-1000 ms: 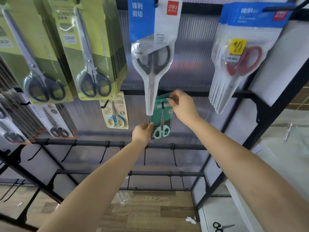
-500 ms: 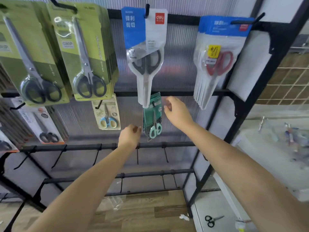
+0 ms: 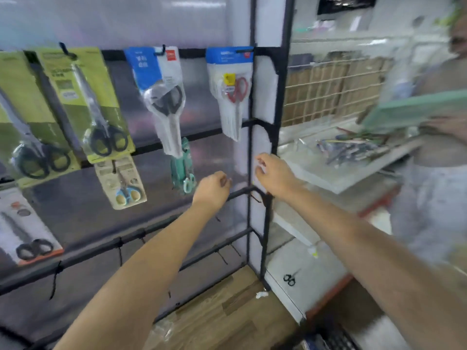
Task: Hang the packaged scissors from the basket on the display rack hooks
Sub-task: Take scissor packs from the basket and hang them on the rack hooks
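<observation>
A small teal pack of scissors (image 3: 183, 170) hangs on a hook of the black display rack (image 3: 262, 137), below a blue-and-white pack with black-handled scissors (image 3: 161, 97). My left hand (image 3: 212, 189) hovers just right of the teal pack, fingers loosely curled, holding nothing. My right hand (image 3: 273, 173) is further right, in front of the rack's corner post, fingers relaxed and empty. No basket is in view. The frame is blurred.
Green packs of large scissors (image 3: 91, 102) and a beige pack (image 3: 121, 183) hang at left, a red-handled pack (image 3: 233, 92) at upper right. Bare hooks line the lower rails. A white shelf (image 3: 338, 170) with pens stands right; another person (image 3: 439, 137) holds a green board there.
Both hands have let go of the teal pack, which now hangs on its hook. The hands drew back to the right and the view swung right, showing the shelf and a person.
</observation>
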